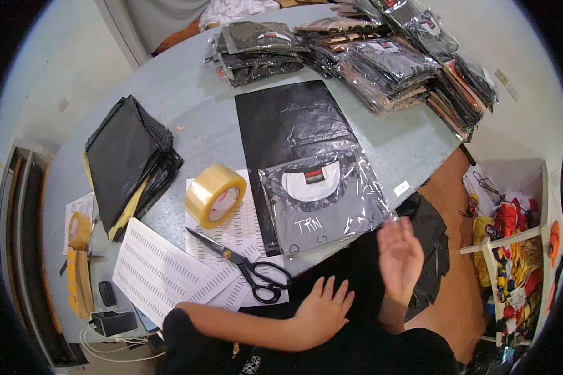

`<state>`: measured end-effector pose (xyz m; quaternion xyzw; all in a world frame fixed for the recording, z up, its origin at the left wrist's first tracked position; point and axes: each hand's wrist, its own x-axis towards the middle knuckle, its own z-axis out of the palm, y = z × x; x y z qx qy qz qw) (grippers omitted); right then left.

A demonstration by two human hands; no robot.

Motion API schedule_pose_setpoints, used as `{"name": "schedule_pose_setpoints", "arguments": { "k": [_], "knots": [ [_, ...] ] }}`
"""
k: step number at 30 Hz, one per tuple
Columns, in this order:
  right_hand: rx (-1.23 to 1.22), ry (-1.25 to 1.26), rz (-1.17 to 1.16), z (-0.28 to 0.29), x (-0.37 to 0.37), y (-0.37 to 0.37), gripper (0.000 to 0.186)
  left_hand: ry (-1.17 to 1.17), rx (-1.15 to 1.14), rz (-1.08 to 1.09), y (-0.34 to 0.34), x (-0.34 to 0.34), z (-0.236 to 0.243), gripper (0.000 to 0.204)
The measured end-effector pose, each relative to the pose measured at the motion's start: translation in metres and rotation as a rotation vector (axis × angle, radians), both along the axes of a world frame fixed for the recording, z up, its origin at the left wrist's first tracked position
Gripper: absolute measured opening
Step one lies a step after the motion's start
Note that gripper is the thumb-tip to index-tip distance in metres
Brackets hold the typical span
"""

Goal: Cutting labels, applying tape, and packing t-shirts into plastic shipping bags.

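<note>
A grey T-shirt in a clear bag (319, 219), with a camouflage collar and handwritten marks, lies on a black plastic sheet (288, 119) at the table's near edge. My left hand (322, 312) is below it over my dark clothing, fingers apart, holding nothing. My right hand (399, 259) is open, palm showing, just off the bag's lower right corner; whether a fingertip touches it I cannot tell. Left of the bag, a large tape roll (216, 197) stands on printed label sheets (150, 269), with black-handled scissors (259, 272) lying over them.
Stacks of bagged garments (388, 69) sit along the far right of the pale table (156, 87). Black plastic bags (122, 162), a smaller tape roll (78, 231) and a black device with cables (112, 322) lie at left. A shelf of colourful cloth (507, 269) stands at right.
</note>
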<state>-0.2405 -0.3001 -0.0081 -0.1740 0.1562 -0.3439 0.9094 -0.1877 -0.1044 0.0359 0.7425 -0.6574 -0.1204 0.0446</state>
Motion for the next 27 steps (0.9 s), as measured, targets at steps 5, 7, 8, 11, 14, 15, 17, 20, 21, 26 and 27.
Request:
{"name": "schedule_pose_setpoints", "arguments": {
  "k": [5, 7, 8, 11, 14, 15, 17, 20, 21, 26, 27],
  "knots": [
    [-0.655, 0.316, -0.536, 0.031, 0.010, -0.015, 0.048, 0.231, -0.306, 0.381, 0.011, 0.052, 0.025, 0.035],
    [-0.819, 0.352, -0.521, 0.029, 0.014, -0.016, 0.043, 0.194, -0.372, 0.641, 0.013, 0.067, 0.019, 0.032],
    [-0.919, 0.367, -0.410, 0.024, 0.022, -0.011, 0.039, 0.194, -0.373, 0.640, 0.011, 0.068, 0.012, 0.032],
    [-1.179, 0.323, -0.068, 0.019, 0.062, 0.021, 0.033, 0.283, -0.598, 0.771, 0.006, 0.070, -0.019, 0.036],
    [-1.779, 0.124, 0.235, 0.021, 0.106, 0.037, 0.033, 0.147, -0.621, 0.704, -0.011, 0.068, -0.049, 0.039],
    [-1.958, 0.110, 0.311, 0.021, 0.117, 0.044, 0.036, 0.076, -0.549, 0.669, -0.011, 0.063, -0.061, 0.042],
    [-2.121, 0.177, 0.337, 0.006, 0.122, 0.049, 0.040, 0.018, -0.472, 0.620, -0.010, 0.057, -0.070, 0.045],
    [-2.305, 0.307, 0.344, 0.006, 0.118, 0.043, 0.045, 0.033, -0.447, 0.672, -0.013, 0.055, -0.070, 0.049],
    [-2.325, 0.359, 0.321, 0.007, 0.115, 0.039, 0.046, 0.025, -0.424, 0.676, -0.014, 0.056, -0.066, 0.050],
    [-2.340, 0.585, 0.248, 0.000, 0.108, 0.005, 0.051, 0.061, -0.391, 0.708, -0.019, 0.057, -0.055, 0.061],
    [-2.301, 0.648, 0.245, -0.003, 0.106, -0.001, 0.052, 0.052, -0.364, 0.716, -0.018, 0.057, -0.055, 0.064]
  ]
}}
